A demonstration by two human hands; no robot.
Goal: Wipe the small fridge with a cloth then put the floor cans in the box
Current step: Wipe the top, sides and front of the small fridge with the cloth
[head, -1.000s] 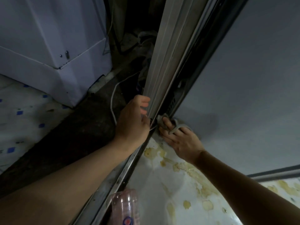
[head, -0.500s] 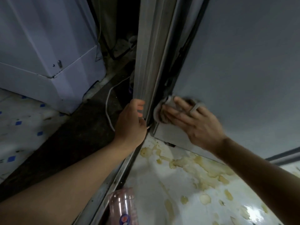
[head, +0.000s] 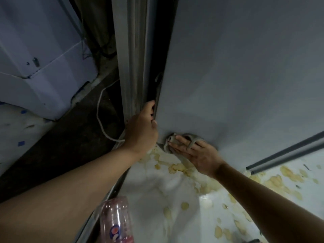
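Note:
The small fridge (head: pixel 236 76) fills the right half of the view as a pale grey side panel. My right hand (head: pixel 198 155) presses a grey cloth (head: pixel 171 140) flat against the panel's bottom left corner, fingers straight, with a strand of cloth looped over one finger. My left hand (head: pixel 142 127) is just left of it, fingers curled round the fridge's vertical edge at the dark gap.
A grey metal frame (head: pixel 129 58) stands upright against the fridge's left edge. A white appliance (head: pixel 40 67) stands at the left, with a white cable (head: pixel 100 116) on the dark floor. The pale floor (head: pixel 175 190) has yellow stains. A clear plastic bottle (head: pixel 115 223) is at the bottom.
My right hand moved the cloth up the fridge's side, then back down to the bottom corner. My left hand stayed at the edge by the frame.

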